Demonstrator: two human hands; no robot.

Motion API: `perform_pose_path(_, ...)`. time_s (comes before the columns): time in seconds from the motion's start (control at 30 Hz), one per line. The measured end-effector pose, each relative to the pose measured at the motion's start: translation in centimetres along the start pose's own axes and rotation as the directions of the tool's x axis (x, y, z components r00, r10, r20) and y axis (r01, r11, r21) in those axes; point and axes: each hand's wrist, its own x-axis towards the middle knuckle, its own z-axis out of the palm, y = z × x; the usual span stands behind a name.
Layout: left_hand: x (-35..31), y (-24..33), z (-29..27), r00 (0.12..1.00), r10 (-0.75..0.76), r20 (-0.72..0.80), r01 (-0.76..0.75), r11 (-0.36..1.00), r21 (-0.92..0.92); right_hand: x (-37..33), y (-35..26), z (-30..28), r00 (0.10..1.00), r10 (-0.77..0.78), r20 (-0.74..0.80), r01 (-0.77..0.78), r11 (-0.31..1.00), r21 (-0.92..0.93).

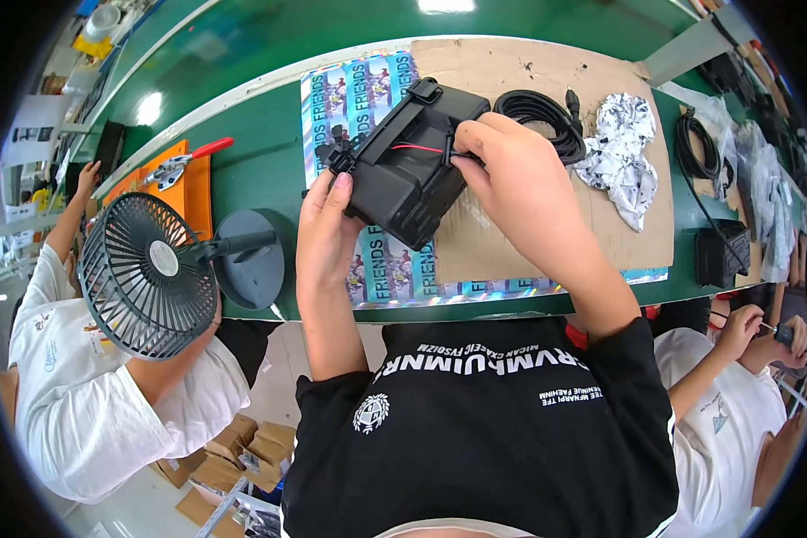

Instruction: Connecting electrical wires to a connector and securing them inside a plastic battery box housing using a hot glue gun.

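A black plastic box [390, 188] with latches and ribbed sides is tilted above the cardboard. My left hand [325, 224] grips its left end, thumb on top and fingers underneath. A thin red wire [416, 146] runs across the box toward the fingertips of my right hand [516, 166]. Those fingertips are pinched at a thin black cable piece [448, 146] where the red wire ends; its far end is hidden by my fingers. A coiled black cable [547, 121] lies just past my right hand.
Cardboard [511, 247] and a shiny printed sheet [332, 99] cover part of the green table [269, 152]. A crumpled grey-white cloth [620, 148] lies right. On the left stand a fan [148, 269] and an orange fixture with a red-handled clamp [175, 170]. Co-workers sit on both sides.
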Motion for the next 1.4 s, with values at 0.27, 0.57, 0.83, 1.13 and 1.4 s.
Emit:
perform_pose_path(0.27,-0.1,-0.3,-0.1,1.000,-0.010,0.001,0.010,1.000,-0.009,0.4,-0.1,-0.2,1.000,-0.019,0.007,0.019,0.999,-0.032)
perform_pose_path(0.57,-0.1,-0.5,-0.6,1.000,-0.007,-0.003,0.007,0.999,0.047,0.6,-0.1,-0.7,0.996,-0.031,0.079,0.033,0.999,-0.017)
perform_pose_path(0.83,-0.2,-0.4,-0.4,1.000,-0.014,0.008,0.013,0.999,0.035,1.3,0.1,-0.3,0.999,-0.026,0.046,0.026,1.000,-0.001)
perform_pose_path(1.13,-0.5,-0.6,-0.6,0.999,-0.025,-0.021,0.026,0.999,0.027,1.9,0.0,0.0,0.997,0.018,0.074,-0.013,0.998,-0.060)
perform_pose_path(1.4,-0.8,-0.9,-0.6,0.999,-0.002,0.039,0.002,1.000,-0.002,1.8,0.0,-0.2,0.996,-0.008,0.088,0.017,0.995,-0.100)
